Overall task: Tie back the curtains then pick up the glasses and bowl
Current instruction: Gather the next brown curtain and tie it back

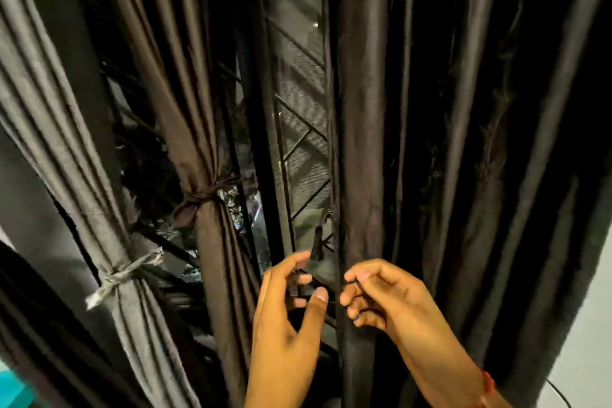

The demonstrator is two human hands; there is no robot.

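Step in hand: tying back the dark curtain panel, which hangs loose and full on the right of the window grille; a judgement from how things lie.
Finished panels: the brown curtain is already cinched by a knotted tie; the grey curtain further left is bound by a pale tie; both serve as the pattern for height and tightness.
Tie strip: a narrow dark tie-back strip hangs at the inner edge of the loose panel, just beside the grille; its lower end lies between the two hands.
Left hand: fingers spread moderately, thumb raised; fingertips touch or nearly touch the strip's end; whether it is actually pinched cannot be told.
Right hand: fingers curled narrowly at the panel's leading fold; it seems to nip cloth or strip, though blur leaves this uncertain.
Advised method: gather the folds inward into one bundle first; pass the strip fully around the bundle, not beside it; draw snug at about the level of the brown panel's knot; finish with a firm knot.
Risk: the heavy folds may slide out if only the leading edge is caught; the strip may snag on the grille.
Glasses and bowl: not in view; that part of the task is not yet begun.
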